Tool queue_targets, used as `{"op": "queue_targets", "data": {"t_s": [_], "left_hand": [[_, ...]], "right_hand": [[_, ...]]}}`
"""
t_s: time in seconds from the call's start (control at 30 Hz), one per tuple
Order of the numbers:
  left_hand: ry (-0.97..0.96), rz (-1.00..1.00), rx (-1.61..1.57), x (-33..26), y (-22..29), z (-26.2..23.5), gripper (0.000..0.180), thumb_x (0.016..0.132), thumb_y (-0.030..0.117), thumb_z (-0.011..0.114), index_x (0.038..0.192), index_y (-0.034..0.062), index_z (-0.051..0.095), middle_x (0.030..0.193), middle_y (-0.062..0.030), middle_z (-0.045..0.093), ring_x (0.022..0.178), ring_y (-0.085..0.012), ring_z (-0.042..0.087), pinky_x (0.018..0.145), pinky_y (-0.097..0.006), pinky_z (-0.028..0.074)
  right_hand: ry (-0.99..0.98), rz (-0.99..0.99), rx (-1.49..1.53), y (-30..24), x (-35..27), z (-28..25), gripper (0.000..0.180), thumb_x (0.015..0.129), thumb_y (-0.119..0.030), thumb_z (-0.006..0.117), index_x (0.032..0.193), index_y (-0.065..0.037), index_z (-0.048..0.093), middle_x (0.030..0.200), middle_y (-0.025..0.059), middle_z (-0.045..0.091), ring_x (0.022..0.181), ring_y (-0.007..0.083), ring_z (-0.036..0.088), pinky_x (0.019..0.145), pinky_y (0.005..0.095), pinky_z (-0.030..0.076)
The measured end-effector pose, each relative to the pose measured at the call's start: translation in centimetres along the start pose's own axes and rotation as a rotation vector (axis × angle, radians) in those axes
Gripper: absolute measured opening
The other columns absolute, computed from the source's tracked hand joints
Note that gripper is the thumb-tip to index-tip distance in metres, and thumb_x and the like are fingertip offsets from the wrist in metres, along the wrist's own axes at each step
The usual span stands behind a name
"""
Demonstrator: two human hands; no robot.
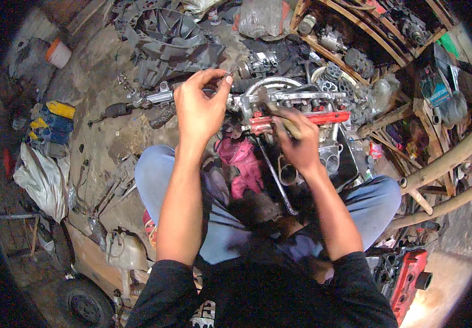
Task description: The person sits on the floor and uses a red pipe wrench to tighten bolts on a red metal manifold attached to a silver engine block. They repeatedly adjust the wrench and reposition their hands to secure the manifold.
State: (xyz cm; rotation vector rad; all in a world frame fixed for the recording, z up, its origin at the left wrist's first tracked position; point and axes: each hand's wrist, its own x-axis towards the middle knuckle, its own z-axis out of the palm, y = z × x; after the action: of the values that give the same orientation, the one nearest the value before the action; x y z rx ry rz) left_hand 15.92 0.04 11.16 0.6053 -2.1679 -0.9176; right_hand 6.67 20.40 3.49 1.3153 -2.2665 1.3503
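My left hand is raised over a metal engine assembly, its thumb and fingers pinched on a small dark part. My right hand grips a wooden-handled tool pressed against the red rail on the assembly's front. The tool's tip is hidden by the hand. A pink rag lies between my knees, and a long steel wrench rests beside it.
A black plastic housing lies on the dirty floor ahead. Wooden shelves with metal parts stand at right. Yellow and blue containers and a white sack sit left. A red engine cover is at lower right.
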Motion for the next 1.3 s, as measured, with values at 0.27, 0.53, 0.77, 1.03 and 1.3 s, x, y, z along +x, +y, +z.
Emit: {"op": "queue_targets", "data": {"t_s": [0.27,0.53,0.77,1.03,1.3], "left_hand": [[0.041,0.017,-0.028,-0.4,-1.1,-0.9,0.017,0.087,0.012,0.075,0.098,-0.0002,0.075,0.086,-0.0118,0.074,0.072,-0.018,0.069,0.069,-0.031,0.052],[-0.077,-0.04,-0.014,-1.0,0.2,-0.2,0.024,0.089,0.02,0.074,0.102,-0.0011,0.075,0.096,-0.0139,0.076,0.092,-0.0213,0.072,0.088,-0.033,0.051],[-0.086,-0.06,0.002,-1.1,-0.1,0.3,0.023,0.089,0.02,0.074,0.103,0.0012,0.075,0.095,-0.0133,0.076,0.092,-0.0206,0.072,0.088,-0.033,0.051],[-0.116,-0.029,0.042,-1.1,-0.1,1.5,0.025,0.089,0.02,0.074,0.102,-0.0003,0.075,0.098,-0.0141,0.076,0.094,-0.023,0.073,0.09,-0.034,0.051],[-0.168,-0.015,0.101,-1.3,1.0,2.4,0.024,0.089,0.021,0.075,0.102,0.0008,0.076,0.099,-0.0153,0.076,0.096,-0.0253,0.073,0.091,-0.035,0.051]], "right_hand": [[0.253,0.252,0.036,-2.1,-11.6,-3.5,0.019,0.093,-0.009,0.065,0.108,-0.001,0.075,0.113,0.0192,0.073,0.106,0.0331,0.07,0.099,0.0426,0.051],[0.202,0.487,0.315,1.2,-15.0,0.3,0.027,0.091,-0.009,0.067,0.115,0.002,0.072,0.128,0.0214,0.065,0.122,0.0315,0.06,0.105,0.0398,0.044],[0.299,0.769,0.976,3.1,-13.3,0.1,0.051,0.101,-0.023,0.053,0.139,0.011,0.049,0.138,0.0247,0.055,0.126,0.0303,0.057,0.109,0.0383,0.046],[0.015,0.723,0.066,3.5,-10.6,-1.2,0.041,0.087,-0.02,0.078,0.125,-0.006,0.071,0.111,0.0198,0.074,0.097,0.0295,0.074,0.088,0.0326,0.055],[-0.317,0.48,-0.341,5.9,-9.6,-1.6,0.033,0.093,-0.012,0.063,0.124,-0.004,0.062,0.099,0.0255,0.065,0.092,0.0461,0.065,0.079,0.0562,0.049]]}}
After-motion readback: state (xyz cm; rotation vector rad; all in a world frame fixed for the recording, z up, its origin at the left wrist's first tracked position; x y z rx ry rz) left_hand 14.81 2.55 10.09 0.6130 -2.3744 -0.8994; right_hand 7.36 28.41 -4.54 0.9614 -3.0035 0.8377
